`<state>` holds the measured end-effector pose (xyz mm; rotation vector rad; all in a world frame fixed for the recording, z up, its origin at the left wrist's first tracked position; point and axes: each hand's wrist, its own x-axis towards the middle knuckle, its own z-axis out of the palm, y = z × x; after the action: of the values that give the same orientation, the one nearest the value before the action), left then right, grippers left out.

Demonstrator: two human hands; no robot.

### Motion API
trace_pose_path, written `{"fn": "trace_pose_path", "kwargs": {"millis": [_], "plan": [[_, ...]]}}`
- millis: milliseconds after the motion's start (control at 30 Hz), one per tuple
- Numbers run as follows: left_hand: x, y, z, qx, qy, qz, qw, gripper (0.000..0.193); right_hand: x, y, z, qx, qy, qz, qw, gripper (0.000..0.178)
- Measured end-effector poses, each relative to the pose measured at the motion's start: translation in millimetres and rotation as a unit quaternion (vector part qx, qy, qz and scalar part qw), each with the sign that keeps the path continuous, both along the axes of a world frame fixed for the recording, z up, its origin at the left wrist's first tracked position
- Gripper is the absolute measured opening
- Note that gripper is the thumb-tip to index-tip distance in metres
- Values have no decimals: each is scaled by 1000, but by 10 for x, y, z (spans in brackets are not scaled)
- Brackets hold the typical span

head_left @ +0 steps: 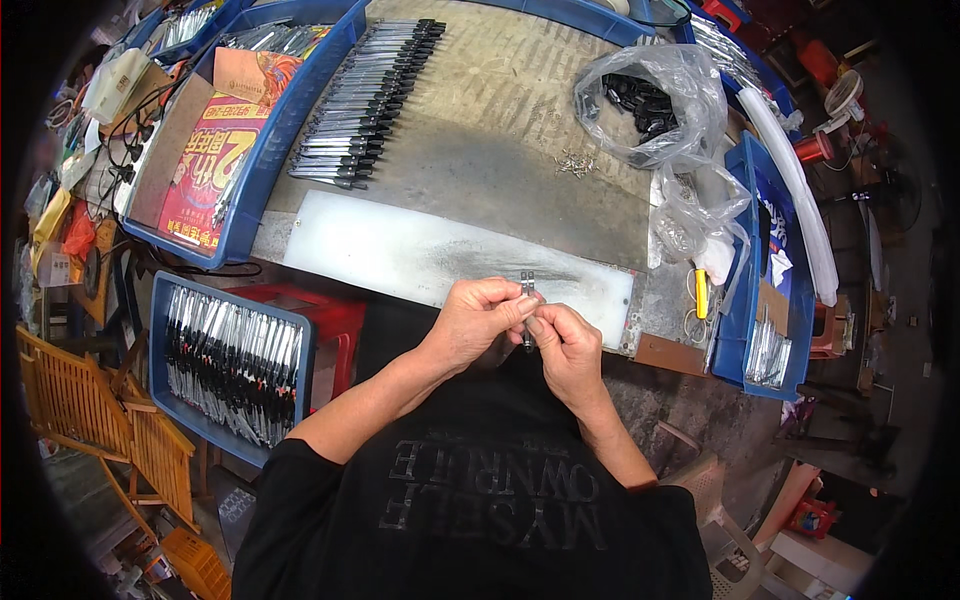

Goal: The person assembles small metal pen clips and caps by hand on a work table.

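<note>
My left hand and my right hand meet in front of my chest, just over the near edge of the worktable. Both are closed, thumbs and fingertips pinching slim black clip-like parts. The tops of these parts stick up between the fingers, and a dark end shows below; the rest is hidden by my fingers. Beyond my hands lies a long white board along the table's near edge. A clear plastic bag of black parts sits far right, with a scatter of tiny metal pieces beside it.
A long row of pens lies at the table's far left. Blue trays flank the table, and another blue bin full of pens stands at my left by a red stool. A yellow-handled tool lies at right.
</note>
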<state>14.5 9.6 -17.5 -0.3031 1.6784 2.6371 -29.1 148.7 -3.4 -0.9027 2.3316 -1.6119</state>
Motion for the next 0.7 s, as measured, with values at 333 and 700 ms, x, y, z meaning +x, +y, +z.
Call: {"fn": "trace_pose_path", "kwargs": {"millis": [333, 700], "plan": [[-20, -18, 6, 13, -10, -10, 1000, 21, -25, -5, 45, 27, 12, 10, 1000, 6], [-24, -19, -13, -6, -21, 1, 1000, 18, -57, -17, 27, 18, 14, 12, 1000, 8]]}}
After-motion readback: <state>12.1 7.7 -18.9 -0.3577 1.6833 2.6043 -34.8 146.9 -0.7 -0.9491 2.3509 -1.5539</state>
